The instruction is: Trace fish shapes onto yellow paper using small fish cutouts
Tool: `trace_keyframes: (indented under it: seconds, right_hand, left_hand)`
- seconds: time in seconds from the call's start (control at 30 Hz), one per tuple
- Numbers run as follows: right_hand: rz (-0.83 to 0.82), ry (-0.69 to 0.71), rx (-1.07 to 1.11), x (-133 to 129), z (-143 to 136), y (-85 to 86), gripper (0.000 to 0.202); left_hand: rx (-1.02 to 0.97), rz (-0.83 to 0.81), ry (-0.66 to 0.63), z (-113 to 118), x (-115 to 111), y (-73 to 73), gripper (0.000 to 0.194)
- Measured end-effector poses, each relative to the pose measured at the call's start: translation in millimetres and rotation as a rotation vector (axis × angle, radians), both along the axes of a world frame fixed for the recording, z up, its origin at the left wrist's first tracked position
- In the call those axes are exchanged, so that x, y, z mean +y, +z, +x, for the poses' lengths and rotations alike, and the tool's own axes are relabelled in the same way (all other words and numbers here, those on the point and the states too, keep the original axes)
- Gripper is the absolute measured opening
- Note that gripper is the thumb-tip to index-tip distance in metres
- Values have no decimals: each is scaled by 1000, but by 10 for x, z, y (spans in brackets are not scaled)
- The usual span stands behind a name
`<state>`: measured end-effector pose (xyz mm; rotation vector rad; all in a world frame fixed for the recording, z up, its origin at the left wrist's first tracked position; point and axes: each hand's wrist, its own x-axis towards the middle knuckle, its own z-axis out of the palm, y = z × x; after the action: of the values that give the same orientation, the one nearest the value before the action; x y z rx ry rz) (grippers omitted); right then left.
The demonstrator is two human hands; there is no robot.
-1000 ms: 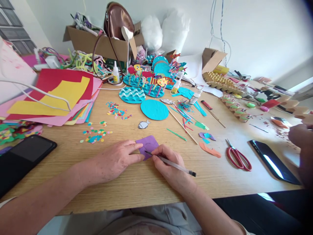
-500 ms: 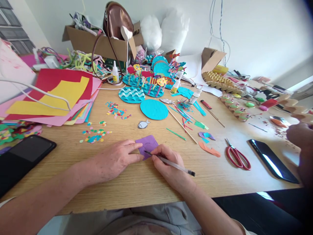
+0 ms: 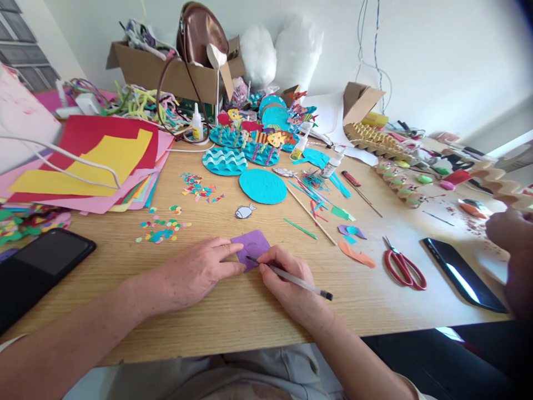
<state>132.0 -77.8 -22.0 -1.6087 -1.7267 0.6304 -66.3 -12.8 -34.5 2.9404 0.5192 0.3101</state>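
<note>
The purple paper [image 3: 251, 246] lies flat on the desk [image 3: 233, 311], near its front edge and just below the small paper fish [image 3: 244, 211]. The left hand [image 3: 200, 270] presses on the left edge of the paper, fingers spread and flat, closed on nothing. The right hand [image 3: 287, 280] has its grip clamped on a pen [image 3: 291, 279], and the tip of the pen touches the lower part of the paper. I judge that the step in hand is drawing a shape on the paper; some faint line seems to be there, but it is too small to read. To continue the line, the left hand must keep the paper from sliding while the pen moves with light pressure, because such a small piece turns easily. To the right of the paper, well apart, lie red scissors [image 3: 405, 268] and a dark phone [image 3: 462, 275]; another phone [image 3: 37, 266] lies far to the left. Above the paper there is a teal disc [image 3: 262, 186], teal strips and confetti. A stack of coloured sheets [image 3: 95, 161] lies at upper left. The desk is light wood and very crowded; a cardboard box [image 3: 166, 69] stands at the back against a white wall. Another person's hand [image 3: 510, 233] shows at the right edge.
</note>
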Motion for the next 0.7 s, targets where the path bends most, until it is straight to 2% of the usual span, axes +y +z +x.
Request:
trace_keyframes:
  seconds: [0.7]
  right_hand:
    - [-6,23,1,-4,16,-23,10]
  left_hand:
    - [-21,-19,-8,-4,-1,3,39]
